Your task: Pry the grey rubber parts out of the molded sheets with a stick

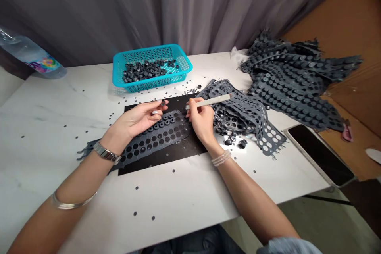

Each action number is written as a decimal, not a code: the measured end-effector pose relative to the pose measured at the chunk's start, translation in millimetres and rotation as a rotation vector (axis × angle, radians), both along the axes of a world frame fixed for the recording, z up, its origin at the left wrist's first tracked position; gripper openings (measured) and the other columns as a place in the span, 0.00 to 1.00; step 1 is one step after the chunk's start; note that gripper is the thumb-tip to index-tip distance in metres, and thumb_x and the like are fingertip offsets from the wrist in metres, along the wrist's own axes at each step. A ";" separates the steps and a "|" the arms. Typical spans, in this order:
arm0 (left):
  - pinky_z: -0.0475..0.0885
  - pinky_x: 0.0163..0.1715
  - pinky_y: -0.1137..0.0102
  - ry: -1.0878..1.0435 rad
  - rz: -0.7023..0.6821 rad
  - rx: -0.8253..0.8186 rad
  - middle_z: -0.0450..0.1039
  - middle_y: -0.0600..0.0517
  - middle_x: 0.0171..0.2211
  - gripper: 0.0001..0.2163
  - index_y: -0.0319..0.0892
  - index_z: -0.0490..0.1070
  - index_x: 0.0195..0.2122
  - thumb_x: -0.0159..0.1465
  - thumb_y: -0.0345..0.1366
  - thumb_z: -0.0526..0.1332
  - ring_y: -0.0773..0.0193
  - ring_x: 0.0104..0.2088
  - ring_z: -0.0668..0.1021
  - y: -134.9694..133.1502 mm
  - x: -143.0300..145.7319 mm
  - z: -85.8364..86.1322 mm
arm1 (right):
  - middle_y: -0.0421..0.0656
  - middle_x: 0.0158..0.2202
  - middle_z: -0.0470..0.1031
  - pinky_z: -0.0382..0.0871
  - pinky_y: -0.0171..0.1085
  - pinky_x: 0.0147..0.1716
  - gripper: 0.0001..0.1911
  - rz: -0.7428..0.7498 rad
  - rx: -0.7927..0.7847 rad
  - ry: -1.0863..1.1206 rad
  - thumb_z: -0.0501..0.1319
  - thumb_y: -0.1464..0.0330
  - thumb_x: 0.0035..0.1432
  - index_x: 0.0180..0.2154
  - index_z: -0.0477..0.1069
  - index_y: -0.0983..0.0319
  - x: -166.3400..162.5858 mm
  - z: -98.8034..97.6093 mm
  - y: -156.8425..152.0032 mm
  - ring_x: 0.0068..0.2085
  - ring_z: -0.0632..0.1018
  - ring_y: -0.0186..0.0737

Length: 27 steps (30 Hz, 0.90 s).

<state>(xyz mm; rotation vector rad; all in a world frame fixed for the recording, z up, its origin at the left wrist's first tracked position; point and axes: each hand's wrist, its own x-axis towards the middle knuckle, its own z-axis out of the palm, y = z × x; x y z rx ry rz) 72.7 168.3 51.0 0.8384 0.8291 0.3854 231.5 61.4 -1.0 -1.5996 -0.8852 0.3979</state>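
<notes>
Pinched between the thumb and finger of my left hand [135,121] is a small black rubber ring [162,103]. My right hand [202,121] is closed around a thin whitish stick, pen-like in shape [212,101], with its lower tip pointing left toward the ring. Below both hands a dark rubber sheet with rows of round holes [154,141] lies on a black mat [190,149]. One row of small rings still stands on that sheet, partly behind my left fingers.
A turquoise basket [116,75] holds many black rings. Punched sheets [238,103] and loose rings lie right of the mat, with a larger pile of sheets [285,75] behind. A phone [321,154] rests at the right edge; a bottle [38,57] stands left. Tiny discs are scattered about.
</notes>
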 end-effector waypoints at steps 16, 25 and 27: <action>0.69 0.25 0.71 -0.113 -0.052 -0.047 0.72 0.41 0.39 0.10 0.39 0.72 0.31 0.65 0.35 0.54 0.67 0.30 0.70 -3.9 1.0 3.3 | 0.35 0.19 0.67 0.61 0.29 0.18 0.15 -0.002 0.132 0.216 0.55 0.56 0.62 0.32 0.68 0.61 -3.0 8.1 1.6 0.18 0.69 0.30; 0.49 0.13 0.77 0.046 -0.027 0.268 0.61 0.55 0.23 0.06 0.40 0.72 0.37 0.60 0.29 0.57 0.74 0.19 0.60 -4.4 0.2 -7.6 | 0.37 0.19 0.70 0.65 0.31 0.20 0.18 0.180 -0.022 0.128 0.54 0.54 0.62 0.32 0.69 0.62 -0.3 -0.3 10.7 0.18 0.72 0.32; 0.52 0.16 0.76 0.247 -0.090 0.606 0.63 0.56 0.23 0.12 0.41 0.74 0.43 0.60 0.30 0.55 0.73 0.19 0.61 -9.0 3.5 -10.5 | 0.37 0.20 0.71 0.66 0.31 0.21 0.18 0.227 -0.065 0.090 0.54 0.54 0.63 0.32 0.69 0.61 -2.1 -4.4 8.4 0.19 0.73 0.33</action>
